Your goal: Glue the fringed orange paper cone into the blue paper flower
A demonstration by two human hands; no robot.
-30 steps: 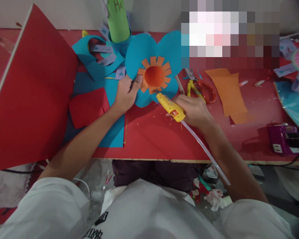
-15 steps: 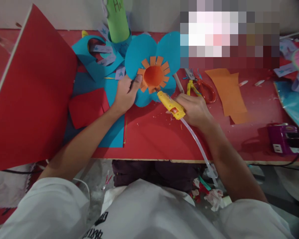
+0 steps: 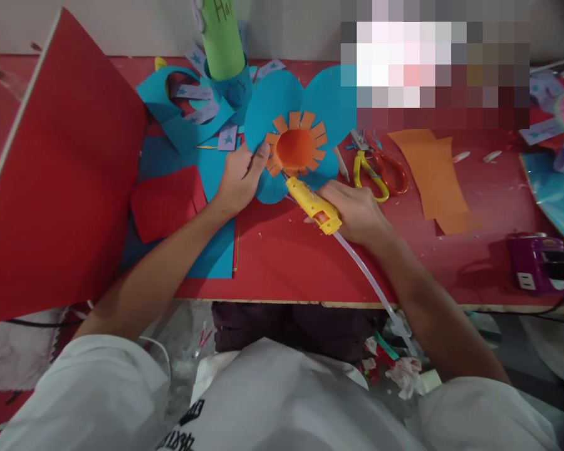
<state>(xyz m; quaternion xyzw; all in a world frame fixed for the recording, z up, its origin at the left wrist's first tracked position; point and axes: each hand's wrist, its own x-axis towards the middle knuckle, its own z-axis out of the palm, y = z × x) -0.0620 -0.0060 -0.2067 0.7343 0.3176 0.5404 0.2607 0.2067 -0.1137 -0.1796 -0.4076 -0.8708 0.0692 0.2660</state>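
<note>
A blue paper flower (image 3: 272, 100) lies on the red table (image 3: 291, 257), with an orange cone centre (image 3: 295, 148) and orange tabs fanned round it. My left hand (image 3: 237, 178) pinches the flower's left edge beside the orange tabs. My right hand (image 3: 355, 210) is wrapped round a yellow glue gun (image 3: 313, 205). Its nozzle points at the lower edge of the orange centre. A clear glue stick (image 3: 371, 282) trails from the gun's back over the table edge.
Scissors with yellow and red handles (image 3: 380, 172) lie right of the flower, then orange paper (image 3: 430, 166). A large red board (image 3: 56, 169) leans at left. Blue and red paper pieces (image 3: 167, 200) lie under my left arm. A green tube (image 3: 223, 41) stands behind. A purple power strip (image 3: 536, 263) sits at right.
The flower has shifted slightly right and turned. The glue gun's nozzle has moved left along the lower edge of the orange centre, my right hand following.
</note>
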